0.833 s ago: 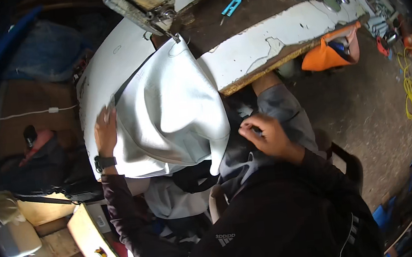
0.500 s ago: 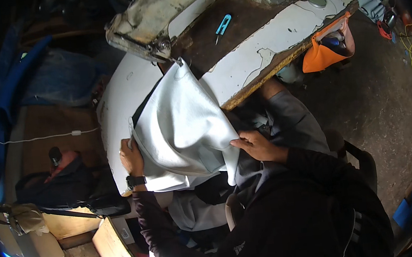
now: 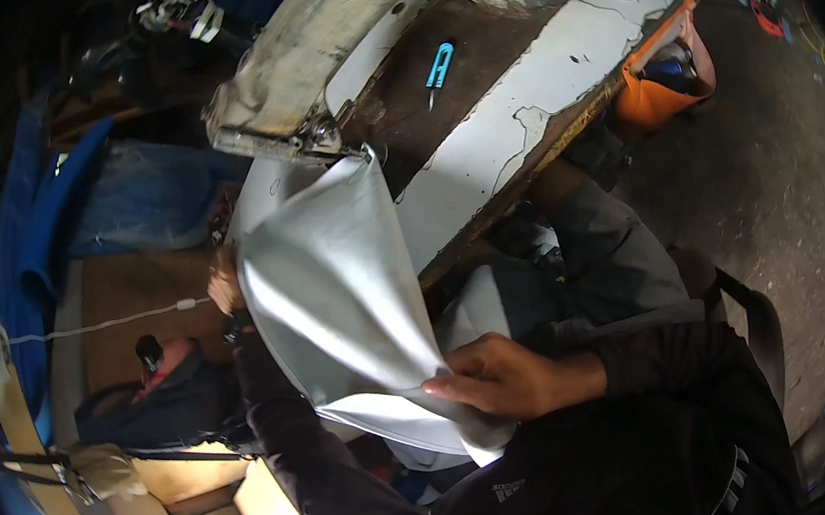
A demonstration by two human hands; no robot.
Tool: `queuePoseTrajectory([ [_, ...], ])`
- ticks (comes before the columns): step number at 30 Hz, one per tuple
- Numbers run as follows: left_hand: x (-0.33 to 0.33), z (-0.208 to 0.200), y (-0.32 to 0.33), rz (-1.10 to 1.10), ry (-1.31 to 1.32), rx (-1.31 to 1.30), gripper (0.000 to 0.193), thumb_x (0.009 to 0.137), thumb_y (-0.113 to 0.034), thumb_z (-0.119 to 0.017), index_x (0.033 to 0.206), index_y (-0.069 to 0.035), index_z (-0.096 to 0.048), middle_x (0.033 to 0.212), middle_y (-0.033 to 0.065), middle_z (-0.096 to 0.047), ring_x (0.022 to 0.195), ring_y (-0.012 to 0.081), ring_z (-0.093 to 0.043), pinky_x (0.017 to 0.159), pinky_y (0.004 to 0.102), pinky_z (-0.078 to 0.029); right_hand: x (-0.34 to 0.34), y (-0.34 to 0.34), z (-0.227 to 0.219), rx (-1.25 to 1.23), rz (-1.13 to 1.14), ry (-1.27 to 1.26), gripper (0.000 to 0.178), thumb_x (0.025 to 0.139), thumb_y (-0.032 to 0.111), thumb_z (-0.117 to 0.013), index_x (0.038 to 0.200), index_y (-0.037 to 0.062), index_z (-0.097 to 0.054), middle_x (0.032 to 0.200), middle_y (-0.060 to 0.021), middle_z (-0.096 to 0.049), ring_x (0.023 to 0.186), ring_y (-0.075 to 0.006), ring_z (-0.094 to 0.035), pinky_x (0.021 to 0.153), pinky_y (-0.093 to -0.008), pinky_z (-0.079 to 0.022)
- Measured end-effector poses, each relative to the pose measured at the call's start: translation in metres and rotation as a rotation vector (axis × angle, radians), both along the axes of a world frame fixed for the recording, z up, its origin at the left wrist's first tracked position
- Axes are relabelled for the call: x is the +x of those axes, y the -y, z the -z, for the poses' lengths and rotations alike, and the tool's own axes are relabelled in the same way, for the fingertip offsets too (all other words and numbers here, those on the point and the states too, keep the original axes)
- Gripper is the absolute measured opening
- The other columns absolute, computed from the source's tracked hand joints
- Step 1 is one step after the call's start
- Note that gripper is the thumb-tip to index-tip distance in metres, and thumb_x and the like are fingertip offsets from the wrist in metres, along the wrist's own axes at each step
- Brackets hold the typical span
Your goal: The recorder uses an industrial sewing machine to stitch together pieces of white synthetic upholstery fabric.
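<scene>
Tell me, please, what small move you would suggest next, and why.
I would perhaps lower the right hand slightly so the white sheet lies flatter: that hand pinches the sheet's edge, folds run from there toward the sewing machine, and the left hand is at the opposite edge.

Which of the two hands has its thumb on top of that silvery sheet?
The right hand: its thumb lies on the silvery sheet, whereas the left hand is beside the sheet's left edge, blurred.
</scene>
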State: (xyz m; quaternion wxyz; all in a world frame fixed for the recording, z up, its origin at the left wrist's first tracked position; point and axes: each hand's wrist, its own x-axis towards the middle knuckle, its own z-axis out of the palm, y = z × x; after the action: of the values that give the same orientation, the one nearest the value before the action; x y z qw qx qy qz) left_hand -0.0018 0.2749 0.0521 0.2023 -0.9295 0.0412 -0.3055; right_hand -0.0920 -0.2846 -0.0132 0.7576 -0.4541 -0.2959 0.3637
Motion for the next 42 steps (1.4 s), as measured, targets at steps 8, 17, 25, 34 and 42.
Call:
queuePoseTrajectory([
  [8,-0.032,0.069,-0.02,-0.289,-0.333,-0.477,0.024,0.103,-0.032,-0.066,0.112,-0.011,-0.075,0.102,0.0147,-0.078,0.088,0.0404,-0.075,0.068,0.0489,-0.058,-0.013,0.004,0.025,-0.093,-0.015,0.142,0.045,0.112,0.037,-0.06,0.1,-0.0041,-0.075,0.072,-0.0154,-0.07,0.063,-0.0184,-0.066,0.062,-0.0408,-0.052],
  [17,0.012,-0.001,0.162,0.114,-0.26,-0.557,0.013,0.097,-0.01,-0.073,0.108,-0.005,-0.079,0.111,0.0127,-0.078,0.103,0.0332,-0.075,0.091,0.0388,-0.058,-0.013,0.016,0.071,-0.133,-0.267,-0.487,0.039,0.111,0.033,-0.063,0.123,-0.0015,-0.077,0.116,-0.0064,-0.078,0.11,-0.0104,-0.066,0.104,-0.0288,-0.049],
  [25,0.055,0.053,0.211,0.223,-0.138,0.26,0.018,0.094,-0.009,-0.067,0.11,-0.009,-0.072,0.109,0.0118,-0.069,0.099,0.0298,-0.07,0.093,0.0482,-0.053,-0.01,0.019,0.064,-0.183,-0.255,-0.404,0.042,0.113,0.033,-0.06,0.123,-0.0046,-0.076,0.116,-0.0068,-0.077,0.11,-0.0105,-0.065,0.103,-0.0284,-0.05],
  [34,-0.022,0.022,0.289,0.365,-0.185,-0.318,0.033,0.083,0.009,-0.066,0.112,-0.007,-0.072,0.104,0.0127,-0.061,0.095,0.032,-0.061,0.084,0.0445,-0.052,0.001,0.018,0.024,-0.209,0.058,0.412,0.034,0.108,0.03,-0.063,0.108,-0.0024,-0.075,0.086,-0.0179,-0.072,0.079,-0.0289,-0.071,0.079,-0.0411,-0.055],
  [42,-0.076,0.031,0.348,0.494,-0.202,-1.119,0.027,0.049,0.007,-0.075,0.069,-0.009,-0.067,0.089,0.0053,-0.049,0.09,0.0279,-0.058,0.072,0.0394,-0.046,0.07,0.002,0.002,0.033,0.429,0.955,0.021,0.1,0.02,-0.07,0.087,0.0035,-0.068,0.08,-0.0111,-0.067,0.075,-0.0337,-0.066,0.076,-0.0464,-0.053],
])
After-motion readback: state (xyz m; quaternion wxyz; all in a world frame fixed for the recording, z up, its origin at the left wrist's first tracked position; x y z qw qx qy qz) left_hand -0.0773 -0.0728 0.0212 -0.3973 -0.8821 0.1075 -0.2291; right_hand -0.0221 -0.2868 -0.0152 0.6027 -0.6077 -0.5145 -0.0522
